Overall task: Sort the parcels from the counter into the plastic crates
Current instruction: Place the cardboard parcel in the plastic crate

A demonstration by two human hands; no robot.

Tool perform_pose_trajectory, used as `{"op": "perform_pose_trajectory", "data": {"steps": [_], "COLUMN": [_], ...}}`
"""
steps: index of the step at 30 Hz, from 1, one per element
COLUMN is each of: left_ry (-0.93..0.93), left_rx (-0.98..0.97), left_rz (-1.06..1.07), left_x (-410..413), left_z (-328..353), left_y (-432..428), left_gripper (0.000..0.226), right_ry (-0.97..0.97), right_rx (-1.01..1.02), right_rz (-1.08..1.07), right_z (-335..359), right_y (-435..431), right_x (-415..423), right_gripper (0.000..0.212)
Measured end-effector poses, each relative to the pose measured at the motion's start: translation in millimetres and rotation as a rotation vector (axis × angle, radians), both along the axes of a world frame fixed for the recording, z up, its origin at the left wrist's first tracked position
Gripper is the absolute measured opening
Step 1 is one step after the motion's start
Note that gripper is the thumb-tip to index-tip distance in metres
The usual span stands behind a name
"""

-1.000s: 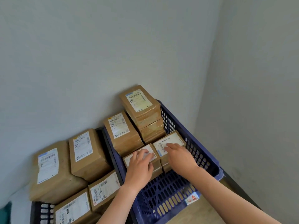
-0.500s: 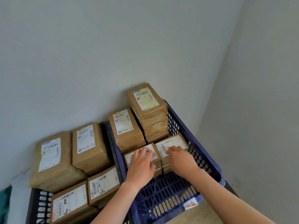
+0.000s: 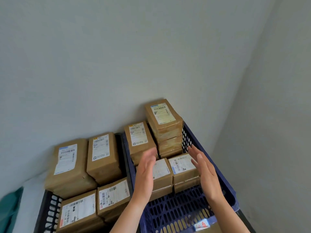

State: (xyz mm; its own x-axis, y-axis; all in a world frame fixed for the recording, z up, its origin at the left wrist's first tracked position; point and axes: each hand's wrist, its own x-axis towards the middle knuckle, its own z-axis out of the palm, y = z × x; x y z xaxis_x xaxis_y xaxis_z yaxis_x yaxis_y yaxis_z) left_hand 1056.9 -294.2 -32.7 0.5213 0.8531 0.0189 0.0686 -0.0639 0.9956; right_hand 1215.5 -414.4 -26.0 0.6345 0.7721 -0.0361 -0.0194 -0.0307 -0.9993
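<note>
Left hand (image 3: pixel 145 174) and right hand (image 3: pixel 207 175) hover flat-open, empty, above blue crate (image 3: pixel 176 212) (front half bare); several parcels (image 3: pixel 139 137) stacked in its rear, any left unsorted unseen.

Brown parcels (image 3: pixel 182 175) with white labels; perforated blue crate (image 3: pixel 225 189); black crate (image 3: pixel 48 207).

Soft even daylight, faint shadows, wide-angle edge bending, slight overall softness

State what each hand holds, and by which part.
Nothing is held. The left hand and right hand are both open, fingers straight, over the two front parcels in the blue crate.
</note>
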Motion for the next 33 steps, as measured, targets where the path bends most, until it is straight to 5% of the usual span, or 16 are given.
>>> {"op": "perform_pose_trajectory", "data": {"steps": [16,26,33], "left_ry": [-0.137,-0.167,-0.235], "left_rx": [-0.001,-0.009,-0.003], "left_rz": [0.351,0.607,0.770], "left_x": [-148.8,-369.9,-544.5], "left_z": [5.9,8.8,18.1], "left_y": [24.9,33.2,27.7], "left_gripper": [0.051,0.032,0.042], "right_ry": [0.001,-0.086,-0.015], "right_rx": [0.068,0.090,0.124], "right_rz": [0.206,0.373,0.488], "right_z": [4.9,24.2,28.2], "right_y": [73.6,128.8,169.8], "right_x": [-103.2,-297.0,-463.1], "right_gripper": [0.049,0.045,0.039]}}
